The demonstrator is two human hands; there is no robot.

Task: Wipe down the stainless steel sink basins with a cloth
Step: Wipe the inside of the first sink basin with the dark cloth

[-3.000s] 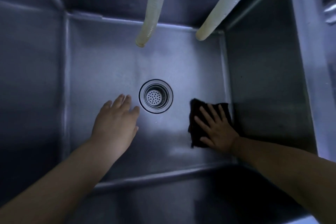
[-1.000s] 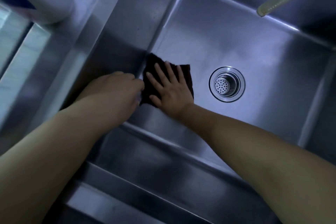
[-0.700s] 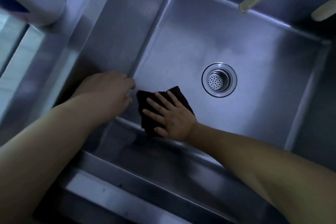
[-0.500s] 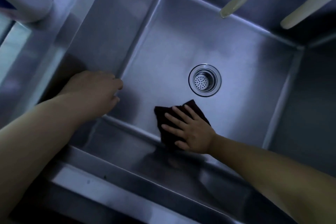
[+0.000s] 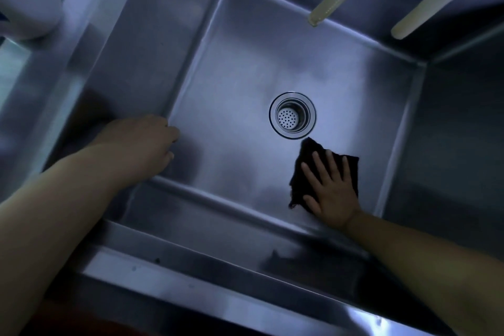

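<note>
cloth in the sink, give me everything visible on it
The cloth is dark, nearly black, and looks like soft fabric, with a slightly frayed lower left corner. It lies flat and spread on the basin floor, roughly square and turned like a diamond, one corner pointing at the drain without reaching it. It sits in the near right part of the floor. The right hand presses on it with straight, spread fingers and covers much of it. The left hand is well apart from it.

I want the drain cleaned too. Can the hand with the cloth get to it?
Probably yes. The right hand presses the dark cloth flat on the basin floor, its corner just short of the drain, with only bare steel between them.
</note>
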